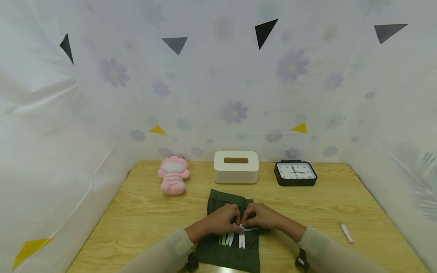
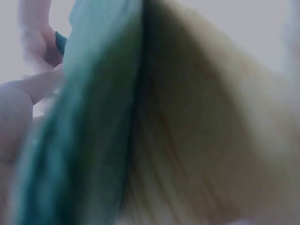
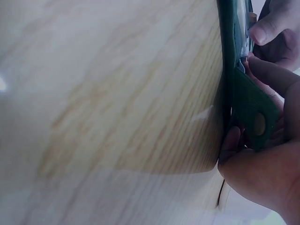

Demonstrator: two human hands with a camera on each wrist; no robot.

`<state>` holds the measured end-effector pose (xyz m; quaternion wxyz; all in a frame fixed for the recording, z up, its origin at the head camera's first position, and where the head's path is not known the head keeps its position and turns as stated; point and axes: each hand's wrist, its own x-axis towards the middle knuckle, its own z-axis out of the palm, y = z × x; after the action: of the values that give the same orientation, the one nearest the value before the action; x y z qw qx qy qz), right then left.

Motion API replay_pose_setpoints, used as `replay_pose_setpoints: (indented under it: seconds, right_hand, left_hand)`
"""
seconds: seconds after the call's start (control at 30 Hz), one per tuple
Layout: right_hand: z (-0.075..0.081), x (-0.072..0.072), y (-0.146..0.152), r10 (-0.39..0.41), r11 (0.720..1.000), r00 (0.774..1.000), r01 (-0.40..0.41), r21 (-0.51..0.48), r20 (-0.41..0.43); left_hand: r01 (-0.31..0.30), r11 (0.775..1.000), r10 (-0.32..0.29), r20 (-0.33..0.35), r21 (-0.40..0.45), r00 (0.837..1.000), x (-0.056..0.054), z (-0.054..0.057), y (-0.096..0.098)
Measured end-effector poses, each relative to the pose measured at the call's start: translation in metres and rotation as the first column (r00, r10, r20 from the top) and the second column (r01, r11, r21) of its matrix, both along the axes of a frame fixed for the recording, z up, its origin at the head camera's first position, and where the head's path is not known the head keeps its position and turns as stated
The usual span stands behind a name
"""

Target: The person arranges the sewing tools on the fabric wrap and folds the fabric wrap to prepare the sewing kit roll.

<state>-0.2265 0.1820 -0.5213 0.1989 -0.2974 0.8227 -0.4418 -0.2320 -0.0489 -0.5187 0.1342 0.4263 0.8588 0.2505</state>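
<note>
- Green cloth makes up the pouch (image 1: 227, 256), flat on the wood-grain table (image 1: 143, 227) in front of the person, thin white strips (image 1: 242, 241) with notched ends standing out against it.
- Left hand (image 1: 221, 220) and right hand (image 1: 262, 217) meet over it, fingers bent, fingertips nearly closed around a small white piece (image 1: 241, 226); how firmly, I can't tell.
- Only the right wrist view shows a pointed flap (image 3: 251, 98) with a round, brassy snap (image 3: 260, 123).
- Left wrist view: just a blurred fabric edge.
- Head view alone adds the fuzzy striped plush (image 1: 173, 178) and smooth, round-cornered box (image 1: 236, 176).
</note>
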Motion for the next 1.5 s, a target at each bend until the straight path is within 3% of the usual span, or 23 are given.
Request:
replay_pose_setpoints:
  seconds: [0.23,0.63,0.87,1.13,1.5]
  right_hand:
    - [0.004,0.001,0.002,0.019,0.999,0.999,-0.018,0.029,-0.044]
    - [0.014,0.002,0.014,-0.011,0.999,1.000,0.011,0.032,-0.018]
    - [0.026,0.007,0.033,-0.019,1.000,0.998,0.020,0.013,-0.067]
    - [0.031,0.011,0.058,-0.069,0.997,0.993,0.073,0.035,-0.094]
    - [0.040,0.019,0.107,-0.175,0.981,0.982,0.180,0.075,-0.066]
  left_hand:
    - [-0.013,0.998,0.006,-0.104,-0.065,0.995,0.005,0.001,0.005]
    - [-0.039,0.998,0.033,-0.098,-0.059,0.995,0.006,-0.002,0.005]
    - [-0.049,0.997,0.044,-0.096,-0.054,0.994,0.008,-0.001,0.005]
    - [-0.051,0.997,0.044,-0.109,-0.059,0.993,0.007,-0.003,0.005]
    - [-0.058,0.997,0.054,-0.089,-0.045,0.995,0.008,-0.002,0.004]
